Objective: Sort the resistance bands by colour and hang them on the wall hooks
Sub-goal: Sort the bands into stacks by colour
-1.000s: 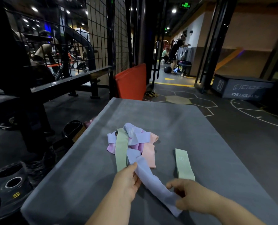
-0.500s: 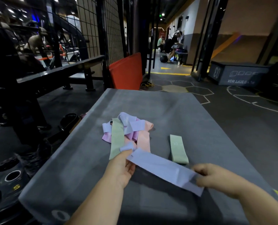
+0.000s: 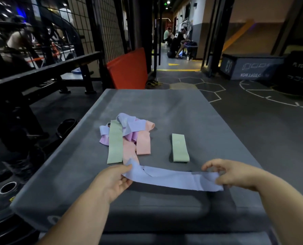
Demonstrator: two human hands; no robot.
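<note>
Fingers (image 3: 125, 182) at both ends of lavender band (image 3: 172, 177)

Both hands (image 3: 111, 183) (image 3: 232, 174) on lavender band (image 3: 172, 178)

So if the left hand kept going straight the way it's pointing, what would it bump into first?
Probably the near end of the nearer pink band, lying just beyond the left hand, which pinches one end of the lilac band. How high the hand is, the picture doesn't show clearly.

A grey padded box (image 3: 165, 103) bears a band pile (image 3: 127, 135) and a green band (image 3: 180, 147).
</note>
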